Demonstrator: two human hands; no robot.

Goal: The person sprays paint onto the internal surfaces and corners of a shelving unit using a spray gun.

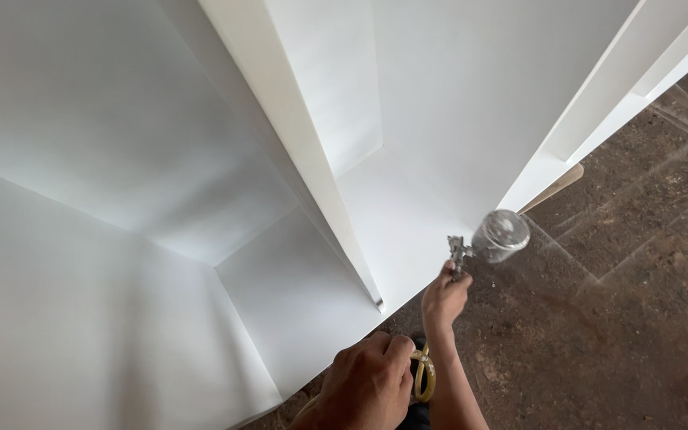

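The right hand [445, 296] has its fingers clamped on a spray gun [487, 241] held near the white cabinet [296, 159]; the left hand [369, 384], nearer, grips the looped yellow hose [426, 374]. Good spraying means a steady gun and the hose kept off wet panels. Behind: rough brown floor [631, 318].

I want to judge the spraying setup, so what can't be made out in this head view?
- Spray gun: trigger and grip hidden by the right hand; nozzle too small.
- Cup: blurred, fill level unclear.
- Yellow hose: mostly hidden by the left hand, its run cut off by the bottom edge.
- White cabinet: cut off by the frame edges.
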